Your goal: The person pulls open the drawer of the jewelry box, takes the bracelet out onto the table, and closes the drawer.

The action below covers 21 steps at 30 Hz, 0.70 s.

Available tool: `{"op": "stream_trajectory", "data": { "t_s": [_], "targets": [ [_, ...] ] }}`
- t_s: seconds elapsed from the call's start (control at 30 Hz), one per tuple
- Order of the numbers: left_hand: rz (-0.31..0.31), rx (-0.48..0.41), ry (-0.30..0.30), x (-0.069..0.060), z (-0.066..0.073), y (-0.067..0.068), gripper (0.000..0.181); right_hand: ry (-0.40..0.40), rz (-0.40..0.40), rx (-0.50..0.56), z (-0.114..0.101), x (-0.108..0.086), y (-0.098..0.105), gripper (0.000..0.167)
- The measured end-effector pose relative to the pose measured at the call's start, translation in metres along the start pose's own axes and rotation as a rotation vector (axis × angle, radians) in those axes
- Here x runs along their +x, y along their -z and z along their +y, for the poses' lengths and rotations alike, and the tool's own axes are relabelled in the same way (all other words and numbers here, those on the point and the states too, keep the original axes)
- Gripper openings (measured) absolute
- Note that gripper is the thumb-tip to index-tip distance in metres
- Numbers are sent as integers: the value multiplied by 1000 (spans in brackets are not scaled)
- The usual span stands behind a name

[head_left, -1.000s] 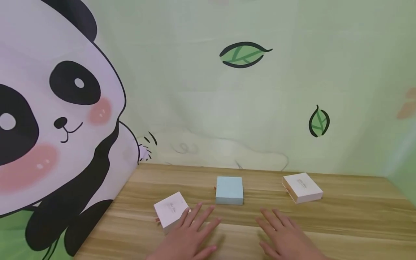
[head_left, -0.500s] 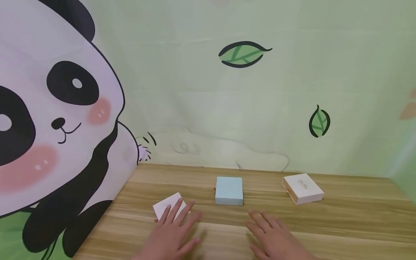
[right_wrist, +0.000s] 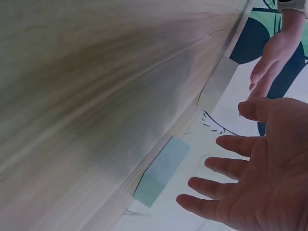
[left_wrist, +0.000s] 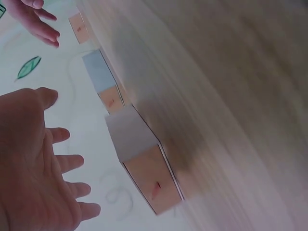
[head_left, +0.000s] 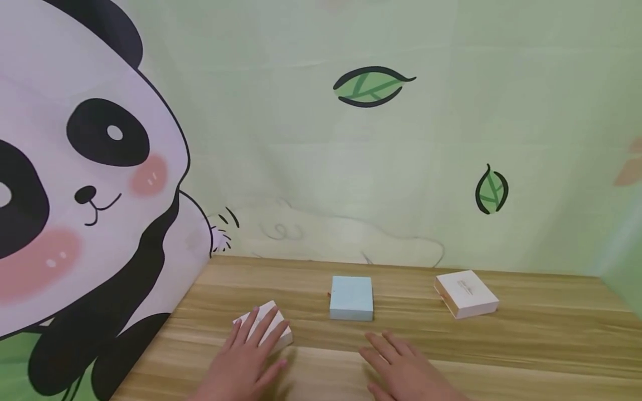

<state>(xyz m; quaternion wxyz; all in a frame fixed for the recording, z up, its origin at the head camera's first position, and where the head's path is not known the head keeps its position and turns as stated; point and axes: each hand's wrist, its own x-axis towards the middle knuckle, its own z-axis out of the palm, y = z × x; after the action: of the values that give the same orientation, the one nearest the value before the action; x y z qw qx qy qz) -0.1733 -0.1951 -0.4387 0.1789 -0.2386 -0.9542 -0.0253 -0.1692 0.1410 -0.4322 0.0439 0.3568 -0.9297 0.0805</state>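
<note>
Three small flat boxes lie on the wooden table. The left white box (head_left: 283, 335) is partly hidden behind my left hand (head_left: 246, 356), whose fingers are spread. In the left wrist view a gap shows between that hand and the white box (left_wrist: 132, 132), so it hovers above. A light blue box (head_left: 351, 298) sits in the middle. My right hand (head_left: 398, 365), fingers extended, is in front and to the right of it, holding nothing. At the right lies another white box (head_left: 466, 293) with small lettering on top, apart from both hands.
The wooden tabletop (head_left: 551, 334) ends at the back against a pale green backdrop (head_left: 281, 111) printed with leaves. A large printed panda (head_left: 110, 184) fills the left side. Small red tabs (left_wrist: 156, 189) stick out from the boxes' tan sides.
Both hands have moved left. My left hand now covers much of the left white box, and my right hand has come nearer the middle. The boxes stay in place.
</note>
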Motion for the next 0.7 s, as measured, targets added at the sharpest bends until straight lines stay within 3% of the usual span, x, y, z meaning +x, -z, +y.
{"op": "stream_trajectory", "data": {
  "t_s": [0.2, 0.37, 0.7],
  "targets": [
    [7, 23, 79, 0, -13, -5, 62, 75, 31, -58, 1, 4, 0, 50],
    [-61, -22, 130, 0, -19, -4, 63, 122, 66, -102, 0, 8, -4, 48],
    [-198, -107, 173, 9, -20, -4, 66, 155, 65, -31, -9, 23, -5, 47]
  ]
}}
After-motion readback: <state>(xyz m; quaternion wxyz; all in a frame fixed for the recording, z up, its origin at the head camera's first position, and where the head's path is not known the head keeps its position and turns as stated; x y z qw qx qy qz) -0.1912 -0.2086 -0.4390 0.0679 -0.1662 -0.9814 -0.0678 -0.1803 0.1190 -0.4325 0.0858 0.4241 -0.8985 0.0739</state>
